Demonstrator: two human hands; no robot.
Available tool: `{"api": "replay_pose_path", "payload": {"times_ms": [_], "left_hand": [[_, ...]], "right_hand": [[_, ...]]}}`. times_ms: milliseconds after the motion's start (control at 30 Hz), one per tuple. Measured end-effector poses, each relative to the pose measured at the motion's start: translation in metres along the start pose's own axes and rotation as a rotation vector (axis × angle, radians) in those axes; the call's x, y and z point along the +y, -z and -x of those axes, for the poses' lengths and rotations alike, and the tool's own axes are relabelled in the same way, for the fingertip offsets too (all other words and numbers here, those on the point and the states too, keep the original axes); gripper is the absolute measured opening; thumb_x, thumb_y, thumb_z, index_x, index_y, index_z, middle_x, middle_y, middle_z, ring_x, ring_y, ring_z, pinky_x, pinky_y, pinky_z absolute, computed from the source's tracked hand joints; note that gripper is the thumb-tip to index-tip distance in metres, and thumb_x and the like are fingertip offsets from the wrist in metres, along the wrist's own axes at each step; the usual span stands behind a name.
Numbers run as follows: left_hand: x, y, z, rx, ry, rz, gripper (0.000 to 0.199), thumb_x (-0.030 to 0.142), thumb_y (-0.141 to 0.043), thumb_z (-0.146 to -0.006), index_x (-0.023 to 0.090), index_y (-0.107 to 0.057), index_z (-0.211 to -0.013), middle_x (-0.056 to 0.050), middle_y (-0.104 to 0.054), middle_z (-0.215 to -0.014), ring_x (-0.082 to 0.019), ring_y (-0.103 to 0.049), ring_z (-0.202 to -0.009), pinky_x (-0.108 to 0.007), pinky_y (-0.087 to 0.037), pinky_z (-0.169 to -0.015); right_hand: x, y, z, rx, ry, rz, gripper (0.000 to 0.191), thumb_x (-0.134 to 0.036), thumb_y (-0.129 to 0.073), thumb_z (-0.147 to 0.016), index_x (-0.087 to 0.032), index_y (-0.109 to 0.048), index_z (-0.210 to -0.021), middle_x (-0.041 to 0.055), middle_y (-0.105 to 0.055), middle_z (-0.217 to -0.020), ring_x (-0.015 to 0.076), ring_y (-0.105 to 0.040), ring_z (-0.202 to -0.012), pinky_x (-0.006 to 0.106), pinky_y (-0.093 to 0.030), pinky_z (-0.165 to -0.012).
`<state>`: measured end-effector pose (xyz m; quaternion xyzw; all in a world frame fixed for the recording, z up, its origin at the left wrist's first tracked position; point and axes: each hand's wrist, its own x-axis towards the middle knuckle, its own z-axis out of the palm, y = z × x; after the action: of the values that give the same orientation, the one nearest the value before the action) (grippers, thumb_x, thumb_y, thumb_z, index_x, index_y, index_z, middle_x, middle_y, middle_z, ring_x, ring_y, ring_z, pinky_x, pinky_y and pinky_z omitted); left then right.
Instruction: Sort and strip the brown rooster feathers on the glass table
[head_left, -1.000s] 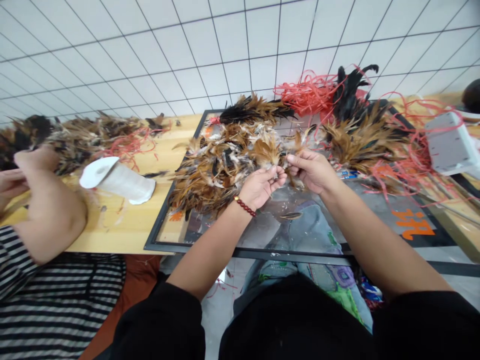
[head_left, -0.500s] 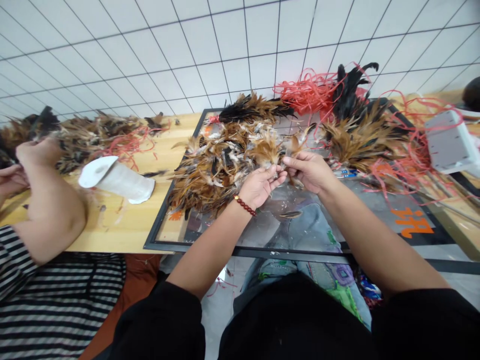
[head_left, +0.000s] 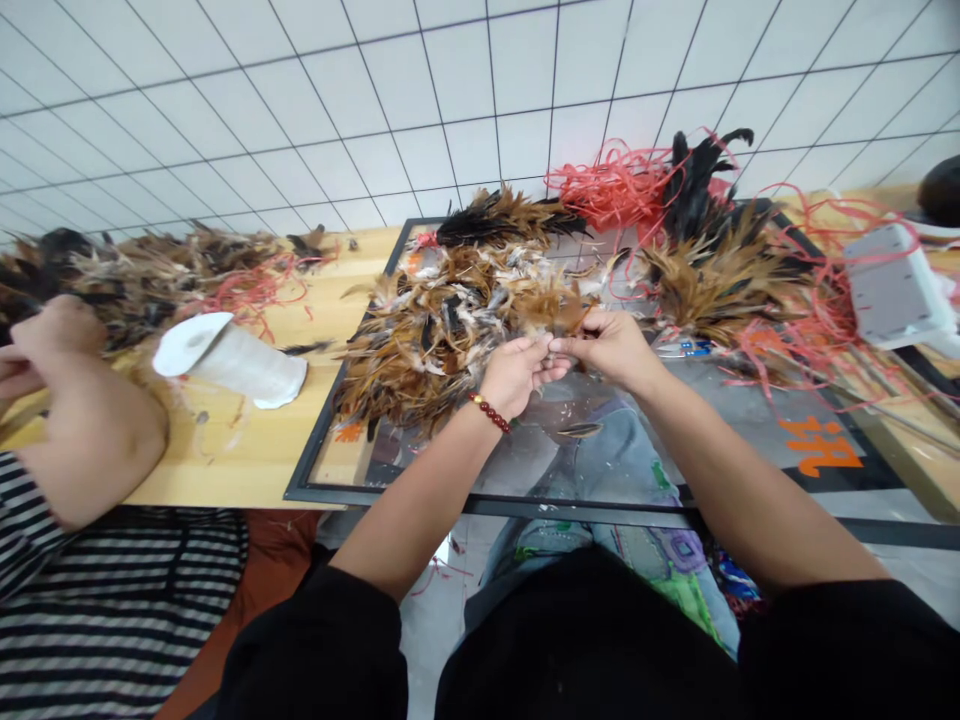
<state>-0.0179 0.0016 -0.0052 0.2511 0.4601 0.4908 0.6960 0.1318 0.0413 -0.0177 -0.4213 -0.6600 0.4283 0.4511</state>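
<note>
Held feathers (head_left: pixel 568 314), soft, brown: at the right edge of the feather pile (head_left: pixel 409 345); left hand (head_left: pixel 521 372) and right hand (head_left: pixel 621 350) pinch them. I note the right fingertips now meet the left, seemingly gathering one bunch. Pile: curled, downy. Beneath it: clear panel (head_left: pixel 337 492), dark-framed. Behind-right of it: pink ribbon (head_left: pixel 611 192), thin, tangled. Left of it: white roll (head_left: pixel 251 362), cylindrical.

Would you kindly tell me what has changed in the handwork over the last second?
The right hand has shifted left, closer against the left hand. The brown feathers at its fingers have come left with it. Nothing was visibly let go. The left hand, the white roll and the red ribbon stayed about where they were.
</note>
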Motion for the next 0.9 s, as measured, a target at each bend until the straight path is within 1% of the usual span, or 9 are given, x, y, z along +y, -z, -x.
{"api": "replay_pose_path", "payload": {"times_ms": [100, 200, 333, 467, 533, 600, 667, 800, 900], "left_hand": [[0.0, 0.0, 0.0, -0.009, -0.011, -0.071, 0.027, 0.011, -0.056, -0.097, 0.009, -0.062, -0.07, -0.002, -0.065, -0.056, -0.007, -0.061, -0.051, -0.019, -0.048, -0.058], [0.002, 0.002, 0.001, -0.059, -0.012, -0.11, 0.027, 0.01, -0.056, -0.096, 0.008, -0.062, -0.07, 0.0, -0.063, -0.055, -0.005, -0.056, -0.047, -0.017, -0.043, -0.052], [0.007, 0.007, 0.003, -0.205, 0.045, -0.131, 0.024, 0.012, -0.061, -0.094, 0.008, -0.064, -0.07, 0.0, -0.063, -0.058, -0.004, -0.056, -0.047, -0.016, -0.041, -0.048], [0.009, 0.013, 0.003, -0.331, 0.098, -0.244, 0.023, 0.019, -0.073, -0.086, 0.009, -0.064, -0.067, -0.001, -0.062, -0.057, -0.005, -0.054, -0.046, -0.017, -0.039, -0.046], [0.008, 0.014, 0.002, -0.327, 0.069, -0.252, 0.024, 0.021, -0.077, -0.083, 0.008, -0.065, -0.067, 0.0, -0.061, -0.056, -0.004, -0.052, -0.045, -0.016, -0.038, -0.045], [0.008, 0.013, 0.001, -0.27, 0.013, -0.187, 0.024, 0.021, -0.078, -0.083, 0.009, -0.064, -0.067, 0.001, -0.06, -0.056, -0.003, -0.051, -0.046, -0.015, -0.037, -0.045], [0.008, 0.012, 0.0, -0.224, 0.001, -0.115, 0.023, 0.021, -0.077, -0.083, 0.009, -0.064, -0.07, 0.002, -0.058, -0.056, -0.003, -0.05, -0.046, -0.014, -0.036, -0.045], [0.007, 0.011, -0.003, -0.256, 0.125, -0.07, 0.021, 0.02, -0.074, -0.086, 0.009, -0.064, -0.072, 0.003, -0.055, -0.055, -0.002, -0.047, -0.045, -0.013, -0.034, -0.044], [0.004, 0.013, -0.004, -0.304, 0.216, -0.099, 0.023, 0.018, -0.073, -0.087, 0.009, -0.061, -0.069, 0.003, -0.055, -0.054, -0.001, -0.047, -0.044, -0.012, -0.032, -0.043]], "right_hand": [[0.0, 0.003, -0.001, 0.006, 0.051, 0.108, 0.042, -0.052, -0.086, -0.061, -0.018, -0.061, -0.06, -0.0025, -0.053, -0.062, 0.0104, -0.044, -0.059, 0.027, -0.035, -0.056], [-0.005, 0.01, 0.0, -0.022, 0.026, 0.114, 0.035, -0.045, -0.086, -0.063, -0.018, -0.066, -0.073, -0.0032, -0.056, -0.063, 0.0101, -0.044, -0.057, 0.026, -0.034, -0.054], [-0.014, 0.02, 0.002, -0.143, -0.006, 0.002, 0.036, -0.044, -0.089, -0.061, -0.018, -0.065, -0.071, -0.0051, -0.053, -0.058, 0.0102, -0.045, -0.055, 0.026, -0.036, -0.053], [-0.019, 0.027, 0.001, -0.3, -0.033, -0.099, 0.042, -0.043, -0.093, -0.056, -0.018, -0.069, -0.078, -0.0002, -0.065, -0.071, 0.0152, -0.058, -0.067, 0.029, -0.046, -0.063], [-0.017, 0.028, 0.001, -0.298, -0.043, -0.116, 0.042, -0.042, -0.093, -0.055, -0.017, -0.068, -0.077, -0.0006, -0.063, -0.07, 0.0149, -0.059, -0.068, 0.028, -0.046, -0.064], [-0.012, 0.028, 0.0, -0.233, -0.071, -0.151, 0.044, -0.043, -0.094, -0.055, -0.018, -0.065, -0.076, -0.0034, -0.058, -0.066, 0.0117, -0.054, -0.062, 0.026, -0.042, -0.059], [-0.007, 0.027, 0.001, -0.223, -0.136, -0.207, 0.047, -0.044, -0.094, -0.054, -0.018, -0.063, -0.079, -0.0057, -0.054, -0.064, 0.0087, -0.049, -0.058, 0.023, -0.038, -0.054], [-0.005, 0.022, 0.004, -0.404, -0.225, -0.27, 0.046, -0.047, -0.092, -0.057, -0.016, -0.061, -0.071, -0.0068, -0.049, -0.058, 0.0056, -0.04, -0.052, 0.022, -0.028, -0.047], [-0.007, 0.02, 0.006, -0.455, -0.227, -0.273, 0.044, -0.05, -0.089, -0.062, -0.015, -0.063, -0.069, -0.0045, -0.054, -0.056, 0.0048, -0.037, -0.049, 0.023, -0.024, -0.046]]}}
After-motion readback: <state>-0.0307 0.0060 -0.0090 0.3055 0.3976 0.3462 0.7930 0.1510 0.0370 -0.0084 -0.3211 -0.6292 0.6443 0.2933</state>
